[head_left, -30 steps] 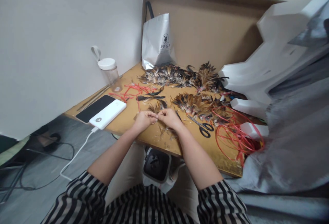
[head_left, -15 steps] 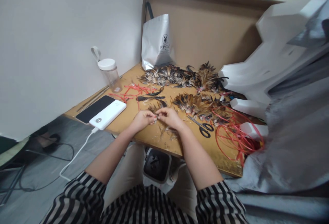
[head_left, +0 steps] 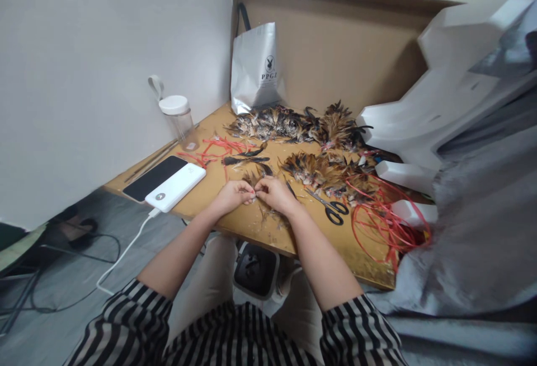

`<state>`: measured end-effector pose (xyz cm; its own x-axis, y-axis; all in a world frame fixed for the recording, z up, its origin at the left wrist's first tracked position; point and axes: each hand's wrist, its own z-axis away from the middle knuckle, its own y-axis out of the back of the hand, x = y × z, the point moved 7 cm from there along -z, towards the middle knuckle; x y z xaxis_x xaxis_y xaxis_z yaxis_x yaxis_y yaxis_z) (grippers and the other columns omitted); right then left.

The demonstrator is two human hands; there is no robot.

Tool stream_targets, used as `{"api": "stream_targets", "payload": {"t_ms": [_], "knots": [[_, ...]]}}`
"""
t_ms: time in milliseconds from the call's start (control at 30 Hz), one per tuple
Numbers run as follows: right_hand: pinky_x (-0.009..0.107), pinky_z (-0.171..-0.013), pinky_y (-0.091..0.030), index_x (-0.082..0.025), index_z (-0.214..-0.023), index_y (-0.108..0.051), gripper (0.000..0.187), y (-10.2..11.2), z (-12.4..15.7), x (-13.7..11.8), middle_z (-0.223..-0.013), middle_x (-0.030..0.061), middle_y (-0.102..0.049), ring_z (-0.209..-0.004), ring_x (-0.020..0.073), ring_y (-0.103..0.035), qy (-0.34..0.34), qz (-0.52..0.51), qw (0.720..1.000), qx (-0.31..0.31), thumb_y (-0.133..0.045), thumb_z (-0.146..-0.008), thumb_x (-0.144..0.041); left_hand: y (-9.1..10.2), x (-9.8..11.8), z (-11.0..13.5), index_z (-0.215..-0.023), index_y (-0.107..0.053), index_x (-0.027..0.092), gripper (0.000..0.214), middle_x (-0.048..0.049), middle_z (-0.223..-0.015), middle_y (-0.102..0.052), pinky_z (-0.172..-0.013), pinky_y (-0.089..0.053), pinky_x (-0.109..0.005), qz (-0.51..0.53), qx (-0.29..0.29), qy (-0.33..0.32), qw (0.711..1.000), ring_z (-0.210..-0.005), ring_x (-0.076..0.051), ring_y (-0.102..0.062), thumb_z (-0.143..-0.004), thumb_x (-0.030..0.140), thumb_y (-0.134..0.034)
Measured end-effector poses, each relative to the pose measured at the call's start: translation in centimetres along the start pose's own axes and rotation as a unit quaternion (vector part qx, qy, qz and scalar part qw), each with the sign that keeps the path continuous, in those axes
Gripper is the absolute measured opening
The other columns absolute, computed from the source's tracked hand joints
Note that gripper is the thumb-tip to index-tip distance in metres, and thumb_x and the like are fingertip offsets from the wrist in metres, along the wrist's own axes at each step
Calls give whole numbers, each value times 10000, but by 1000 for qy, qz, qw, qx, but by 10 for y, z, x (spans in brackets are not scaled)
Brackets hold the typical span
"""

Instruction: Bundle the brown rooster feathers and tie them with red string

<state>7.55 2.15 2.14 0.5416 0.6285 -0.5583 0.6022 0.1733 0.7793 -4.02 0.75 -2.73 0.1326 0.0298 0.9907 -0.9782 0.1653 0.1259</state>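
Observation:
Over the near part of the table, my left hand (head_left: 235, 196) and my right hand (head_left: 274, 195) meet, fingertips touching. Both are closed in a pinch. A tiny reddish bit shows at the fingertips, but what they grip is too small to make out. Just behind the fingers are brownish feathers (head_left: 250, 178); I cannot tell whether these are held or lie on the table. Dark loose feathers (head_left: 245, 160) rest farther back. Beside my right wrist a dark feather (head_left: 290, 188) sticks out. Black-handled scissors (head_left: 331, 207) lie to the right of my right hand.
Feather bunches (head_left: 323, 171) lie beyond my hands, with a longer row (head_left: 277, 123) behind. Red plastic string (head_left: 386, 223) tangles at right; cut red strips (head_left: 210, 150) lie left. A power bank (head_left: 176, 187), phone (head_left: 155, 177), jar (head_left: 180, 122) and silver bag (head_left: 255, 69) also stand or lie there.
My right fingers have curled in a little more against the left fingertips. A dark feather now shows beside my right wrist. My left hand has barely moved.

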Motion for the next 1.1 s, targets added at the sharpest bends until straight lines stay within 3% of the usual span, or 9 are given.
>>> {"api": "stream_targets", "payload": {"t_ms": [367,633,933,1100], "knots": [[203,-608,-325,-196,-865,-620,169,1,2,-9,-727,-7,-559,-659,99,-476,19,-22,1000,-10,-545,-725,-138,-3,2,1,-722,-578,116,219,-5,-555,-590,-563,-445,-233,0,-30,-11,999,-517,-94,-548,-623,293,-662],[217,-646,-344,-170,-729,-618,69,1,1,-9,-750,16,-562,-690,110,-495,26,-4,999,-17,-550,-738,-164,-2,4,2,-720,-583,123,198,2,-551,-592,-559,-449,-230,-13,-31,-23,999,-522,-96,-555,-625,278,-662],[212,-642,-353,-156,-672,-617,92,0,1,-5,-683,12,-579,-669,104,-500,33,-26,998,-38,-552,-732,-182,2,9,3,-675,-568,109,166,-24,-551,-615,-559,-452,-222,36,25,58,997,-529,-95,-566,-583,187,-683],[193,-564,-342,-141,-672,-628,107,-10,1,3,-627,-7,-589,-573,81,-485,-10,-84,993,-81,-558,-715,-210,3,10,1,-663,-577,107,188,-16,-556,-605,-537,-434,-212,50,27,55,997,-511,-81,-538,-538,176,-700]]}}
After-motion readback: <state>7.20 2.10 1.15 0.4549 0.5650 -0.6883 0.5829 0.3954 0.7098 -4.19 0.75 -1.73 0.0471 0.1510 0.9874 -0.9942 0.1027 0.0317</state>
